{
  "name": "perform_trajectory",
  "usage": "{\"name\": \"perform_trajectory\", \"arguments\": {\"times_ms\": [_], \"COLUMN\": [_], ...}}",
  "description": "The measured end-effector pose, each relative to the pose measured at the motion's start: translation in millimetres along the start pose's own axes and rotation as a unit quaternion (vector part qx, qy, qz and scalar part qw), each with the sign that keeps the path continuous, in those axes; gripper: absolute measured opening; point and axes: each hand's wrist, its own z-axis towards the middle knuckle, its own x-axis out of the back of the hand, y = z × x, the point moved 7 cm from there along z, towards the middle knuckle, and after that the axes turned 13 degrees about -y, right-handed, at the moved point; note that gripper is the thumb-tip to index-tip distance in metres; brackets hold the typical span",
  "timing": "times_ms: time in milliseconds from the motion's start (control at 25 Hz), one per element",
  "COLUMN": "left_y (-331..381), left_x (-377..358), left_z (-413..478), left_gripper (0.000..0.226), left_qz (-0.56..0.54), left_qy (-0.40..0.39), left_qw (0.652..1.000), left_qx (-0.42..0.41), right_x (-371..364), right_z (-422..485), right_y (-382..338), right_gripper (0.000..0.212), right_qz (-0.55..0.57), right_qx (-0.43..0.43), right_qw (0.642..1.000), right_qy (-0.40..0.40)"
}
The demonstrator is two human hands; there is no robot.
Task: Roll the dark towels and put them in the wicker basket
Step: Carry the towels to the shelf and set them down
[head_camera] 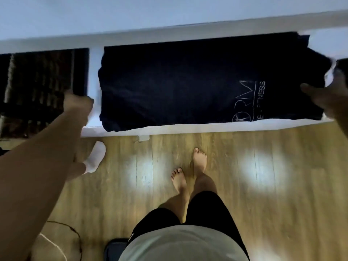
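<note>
A dark navy towel [188, 83] with a pale printed logo lies folded flat on a white surface [94, 72]. To its left stands the dark brown wicker basket [41, 81], with dark contents I cannot make out. My left hand [78, 102] hovers at the basket's near right corner, fingers curled; whether it touches the rim is unclear. My right hand [327, 95] is blurred at the towel's right end, thumb on top of the cloth and fingers round its edge.
The white surface's front edge [169, 129] runs above a wooden floor [244, 204]. My bare feet [188, 172] stand close to it. A white-socked foot [95, 157] is at the left. A cable [64, 228] and a dark object [114, 249] lie behind me.
</note>
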Motion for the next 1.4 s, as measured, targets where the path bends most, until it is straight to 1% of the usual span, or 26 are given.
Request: {"name": "perform_trajectory", "arguments": {"times_ms": [40, 80, 120, 160, 200, 240, 280, 320, 360, 400, 520, 600, 680, 760, 800, 880, 920, 1000, 1080, 1120, 1160, 1200, 1240, 1320, 1360, 1400], "left_y": [-14.1, -22.4, -30.7, -41.4, -56.2, -74.0, -89.8, -96.0, -96.7, -92.9, -76.4, -66.0, -61.6, -62.4, -63.9, -66.5, -66.6, -58.0, -46.7, -52.2, -64.8, -82.9, -99.0, -127.6, -132.6, -136.0], "left_x": [0.5, -0.2, -4.5, -14.4, -29.2, -53.2, -82.4, -107.8, -123.6, -129.9, -131.7, -129.2, -125.5, -120.7, -116.9, -106.3, -98.4, -77.5, -56.5, -48.9, -47.7, -50.7, -55.8, -61.1, -60.2, -58.5], "left_z": [-0.9, -7.4, -14.3, -24.8, -35.9, -49.5, -62.1, -73.8, -78.0, -76.8, -61.4, -58.6, -58.4, -56.3, -55.1, -52.6, -50.6, -52.9, -65.3, -71.7, -77.5, -82.4, -88.9, -96.8, -100.1, -100.9], "left_gripper": [0.06, 0.061, 0.058, 0.048, 0.036, 0.03, 0.031, 0.035, 0.037, 0.037, 0.034, 0.029, 0.028, 0.03, 0.03, 0.025, 0.019, 0.012, 0.01, 0.01, 0.011, 0.007, 0.005, 0.011, 0.011, 0.013], "left_qz": [0.044, 0.067, 0.066, 0.042, -0.001, -0.073, -0.162, -0.239, -0.299, -0.349, -0.458, -0.479, -0.489, -0.527, -0.552, -0.57, -0.578, -0.599, -0.628, -0.629, -0.626, -0.61, -0.574, -0.486, -0.46, -0.459], "left_qy": [0.023, 0.038, 0.048, 0.047, 0.023, -0.04, -0.112, -0.166, -0.192, -0.188, -0.135, -0.115, -0.101, -0.086, -0.078, -0.062, -0.054, -0.043, -0.033, -0.018, 0.001, 0.012, 0.007, -0.005, -0.012, -0.025], "left_qw": [0.998, 0.997, 0.997, 0.998, 0.999, 0.992, 0.97, 0.938, 0.911, 0.893, 0.851, 0.841, 0.838, 0.821, 0.808, 0.801, 0.799, 0.792, 0.775, 0.776, 0.778, 0.787, 0.81, 0.858, 0.873, 0.873], "left_qx": [0.024, 0.019, 0.007, 0.017, 0.041, 0.09, 0.143, 0.187, 0.208, 0.213, 0.22, 0.224, 0.22, 0.203, 0.191, 0.17, 0.157, 0.111, 0.056, 0.048, 0.062, 0.09, 0.12, 0.164, 0.164, 0.164], "right_x": [-5.9, -14.8, -26.4, -39.8, -57.4, -77.6, -93.3, -100.7, -101.8, -100.5, -86.1, -76.2, -73.6, -74.9, -74.5, -69.0, -61.7, -39.8, -25.5, -23.6, -26.4, -33.5, -44.7, -62.4, -63.2, -60.3], "right_z": [-8.3, -21.0, -32.7, -47.0, -59.4, -66.2, -69.5, -70.2, -64.8, -62.9, -56.6, -55.1, -52.6, -51.5, -50.9, -48.6, -46.1, -48.8, -59.9, -68.9, -77.8, -83.4, -89.6, -100.3, -103.1, -105.0], "right_y": [11.5, 15.5, 31.1, 51.1, 69.3, 82.7, 86.4, 81.2, 75.9, 69.9, 68.7, 73.5, 70.3, 63.9, 61.1, 61.9, 62.2, 53.7, 48.8, 53.3, 62.4, 77.0, 90.5, 108.5, 114.7, 116.0], "right_gripper": [0.088, 0.087, 0.085, 0.082, 0.077, 0.071, 0.064, 0.056, 0.048, 0.041, 0.027, 0.028, 0.027, 0.026, 0.026, 0.028, 0.028, 0.027, 0.041, 0.044, 0.044, 0.043, 0.038, 0.016, 0.012, 0.012], "right_qz": [-0.016, -0.007, 0.036, 0.084, 0.184, 0.304, 0.397, 0.456, 0.486, 0.497, 0.463, 0.473, 0.529, 0.556, 0.545, 0.529, 0.53, 0.556, 0.613, 0.617, 0.6, 0.562, 0.522, 0.477, 0.469, 0.463], "right_qx": [-0.019, -0.04, -0.066, -0.113, -0.166, -0.211, -0.229, -0.223, -0.206, -0.193, -0.207, -0.213, -0.193, -0.182, -0.186, -0.186, -0.171, -0.099, -0.02, -0.012, -0.031, -0.073, -0.122, -0.193, -0.205, -0.202], "right_qw": [0.999, 0.998, 0.995, 0.988, 0.969, 0.929, 0.887, 0.858, 0.845, 0.842, 0.859, 0.854, 0.826, 0.809, 0.815, 0.826, 0.83, 0.824, 0.789, 0.786, 0.799, 0.824, 0.844, 0.857, 0.859, 0.863], "right_qy": [0.028, 0.049, 0.069, 0.059, 0.026, -0.019, -0.06, -0.078, -0.08, -0.077, -0.061, -0.04, -0.044, -0.06, -0.068, -0.056, -0.04, -0.029, -0.038, -0.025, -0.014, -0.009, -0.015, -0.033, -0.028, -0.026]}}
